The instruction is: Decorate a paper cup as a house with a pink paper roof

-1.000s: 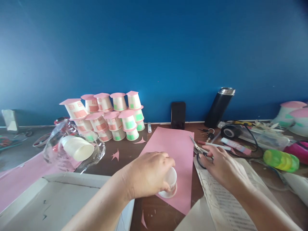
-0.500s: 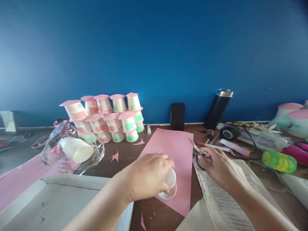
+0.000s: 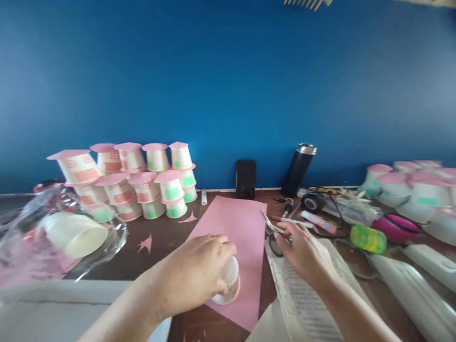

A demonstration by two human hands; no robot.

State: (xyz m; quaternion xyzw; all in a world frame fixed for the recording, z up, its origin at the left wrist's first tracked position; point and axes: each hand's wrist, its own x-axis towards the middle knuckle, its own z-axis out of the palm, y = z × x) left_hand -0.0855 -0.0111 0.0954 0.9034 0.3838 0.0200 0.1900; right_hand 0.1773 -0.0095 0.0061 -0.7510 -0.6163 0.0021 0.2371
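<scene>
My left hand (image 3: 201, 266) is closed around an upside-down white paper cup (image 3: 231, 275) that has reddish marks on its side. The cup rests rim-down on a pink paper sheet (image 3: 238, 223), near the sheet's left edge. At the sheet's right edge lies a pair of scissors (image 3: 270, 227), blades pointing away from me. My right hand (image 3: 308, 251) has its thumb and fingers at the dark scissor handles, which are partly covered. To the left stand several stacked paper cups (image 3: 142, 187) with pink paper roofs and drawn windows and doors.
A plastic bag with white cups (image 3: 76, 235) lies left, behind a white tray (image 3: 89, 289). At the wall stand a phone (image 3: 245, 179) and black flask (image 3: 298, 171). Right are markers (image 3: 317, 221), a green bottle (image 3: 368, 238), printed papers (image 3: 309, 294) and more roofed cups (image 3: 423, 194).
The view has swung to the right, so everything sits further left and more roofed cups show at the right. The cup and scissors keep about the same place on the pink sheet.
</scene>
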